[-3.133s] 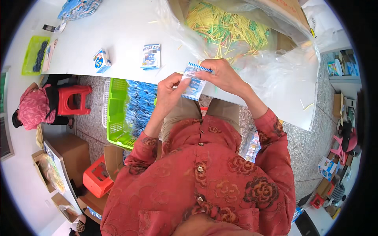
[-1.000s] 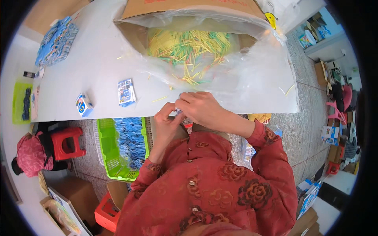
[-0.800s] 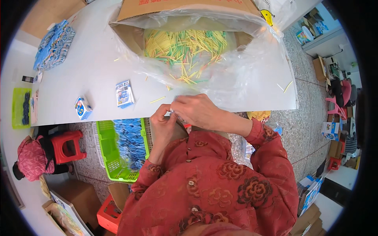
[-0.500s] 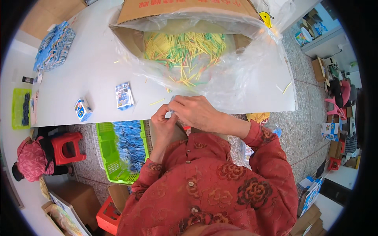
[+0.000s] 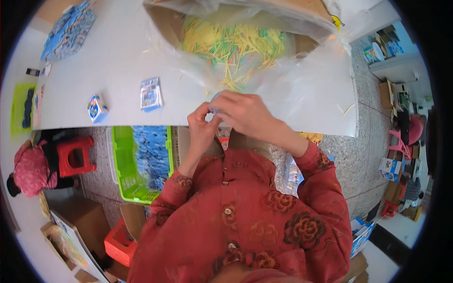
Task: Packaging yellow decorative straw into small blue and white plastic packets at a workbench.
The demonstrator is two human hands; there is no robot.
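Observation:
My left hand and my right hand meet at the table's near edge, thumbs and fingers pinched together. Between them is a small bluish, shiny packet, mostly covered by the fingers. Just beyond lies a heap of thin yellow, green and red sticks, inside a cardboard box lined with clear plastic. To the left, a flat blue-and-white packet lies on the table, and farther left stands a small blue-and-white box.
Stacked blue packets sit at the table's far left. Below the edge, a green basket holds many blue packets, beside a red stool. Another person is at the left. Loose sticks lie at the table's right.
The view has shifted, so the table and box sit higher in the picture. My hands stay together around the small packet, with my right fingers raised a little and more of the packet showing.

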